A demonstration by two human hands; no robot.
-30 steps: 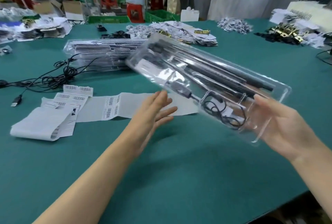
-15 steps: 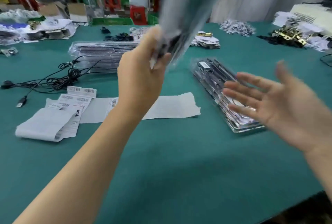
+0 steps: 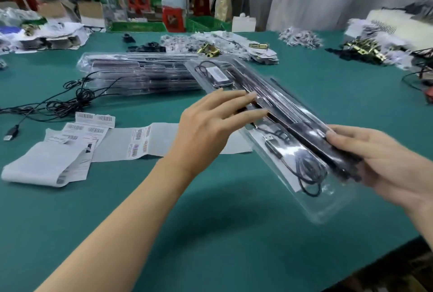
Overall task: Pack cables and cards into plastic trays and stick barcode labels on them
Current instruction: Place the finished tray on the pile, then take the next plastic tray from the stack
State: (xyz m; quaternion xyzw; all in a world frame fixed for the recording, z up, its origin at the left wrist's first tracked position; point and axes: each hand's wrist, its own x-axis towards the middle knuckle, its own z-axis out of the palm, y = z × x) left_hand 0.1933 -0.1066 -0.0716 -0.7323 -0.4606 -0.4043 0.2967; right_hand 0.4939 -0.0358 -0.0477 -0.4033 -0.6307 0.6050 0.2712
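Judging by what lies about, the job is part done: a stack of filled trays (image 3: 140,76) sits at the back of the tabletop (image 3: 210,233), while loose cables (image 3: 77,99) and a strip of barcode labels (image 3: 140,141) wait to the left, so more packing and labelling seem left. The tray (image 3: 281,148) in hand is held slantwise just above the tabletop, in front of the stack. It holds long black strips (image 3: 293,115) along one side, a coiled cable (image 3: 309,169) in the near compartment and a white card (image 3: 216,73) at the far end. Whether it already bears a barcode label I cannot tell. The left hand (image 3: 206,125) lies flat on its middle, fingers straight; the right hand (image 3: 384,162) grips its near end, fingers over the strips.
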